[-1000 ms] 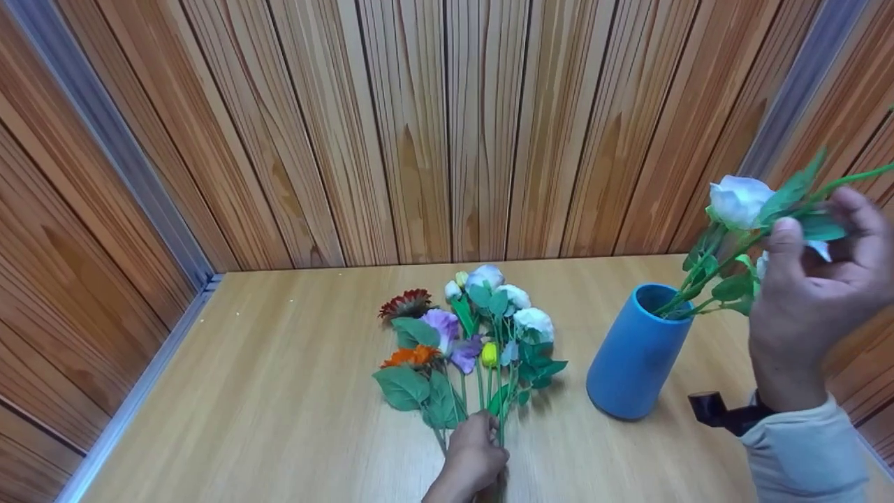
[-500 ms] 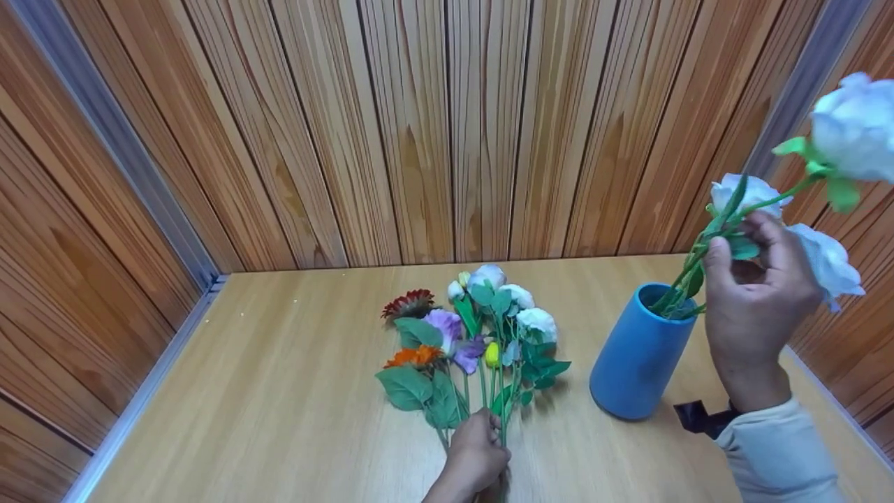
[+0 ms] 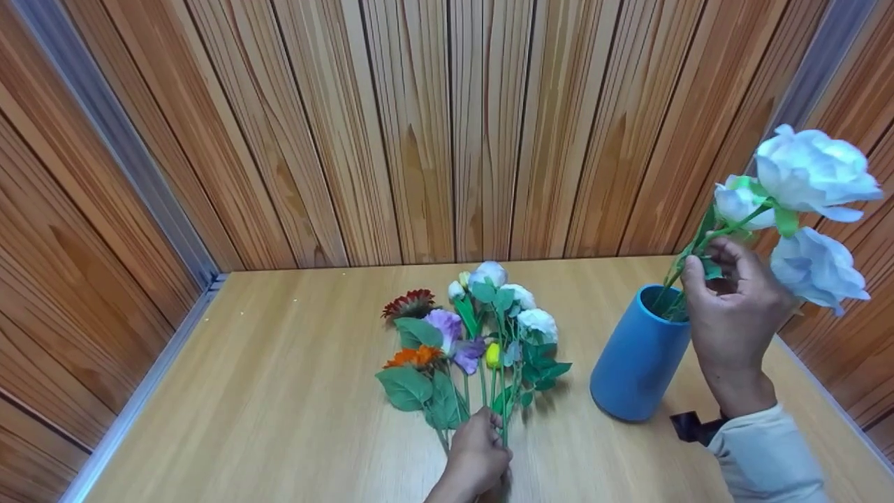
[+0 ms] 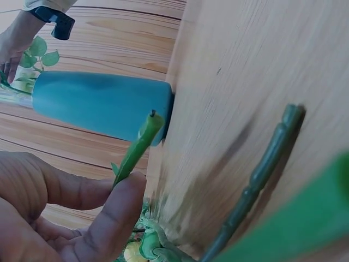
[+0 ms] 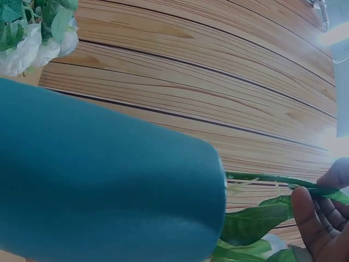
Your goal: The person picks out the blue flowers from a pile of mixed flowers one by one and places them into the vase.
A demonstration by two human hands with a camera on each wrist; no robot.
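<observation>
My right hand [image 3: 740, 307] pinches the green stem of a white rose [image 3: 814, 171] above the blue vase [image 3: 639, 360], and the stem runs down into its mouth. Two more pale roses lean out of the vase beside that hand, a small bloom [image 3: 740, 202] and a larger one [image 3: 817, 269]. In the right wrist view, thumb and fingers hold the stem [image 5: 267, 178] just beyond the rim. My left hand [image 3: 476, 454] is low at the table's middle. It pinches a cut green stem [image 4: 136, 147] between thumb and finger; which bloom it belongs to is hidden.
Flowers lie fanned out on the wooden table [image 3: 279, 391] beyond my left hand: a dark red one [image 3: 408, 304], an orange one [image 3: 413, 356], purple ones [image 3: 443, 328], a yellow bud [image 3: 492, 355] and white ones [image 3: 536, 323]. A wood-plank wall [image 3: 419, 133] stands behind.
My right hand has moved left and down to the vase's mouth with the rose, whose bloom has come into view and dropped lower. My left hand has stayed in place.
</observation>
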